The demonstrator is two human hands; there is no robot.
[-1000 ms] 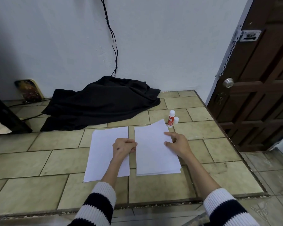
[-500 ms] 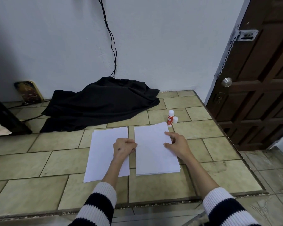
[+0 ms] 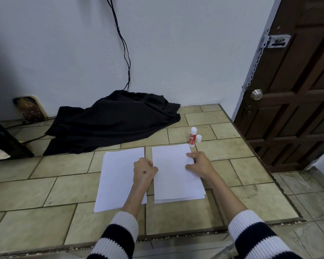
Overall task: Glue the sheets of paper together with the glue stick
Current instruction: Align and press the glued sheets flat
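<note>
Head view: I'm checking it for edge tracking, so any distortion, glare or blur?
Head view: wide-angle bending bows the door frame; soft even light, no glare on the right paper stack; glue stick label too small to read.

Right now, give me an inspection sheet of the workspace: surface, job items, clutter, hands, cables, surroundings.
Surface: tiled counter, beige, grout lines.
Job's things: right paper stack and left paper stack lie flat, side by side; glue stick upright, uncapped, cap beside it.
Clutter: black cloth heaped by the wall.
Hands: left hand grips the right stack's left edge; right hand rests on its right edge.
Cables: black cable hangs down the wall.
Surroundings: wooden door with chain latch.
</note>
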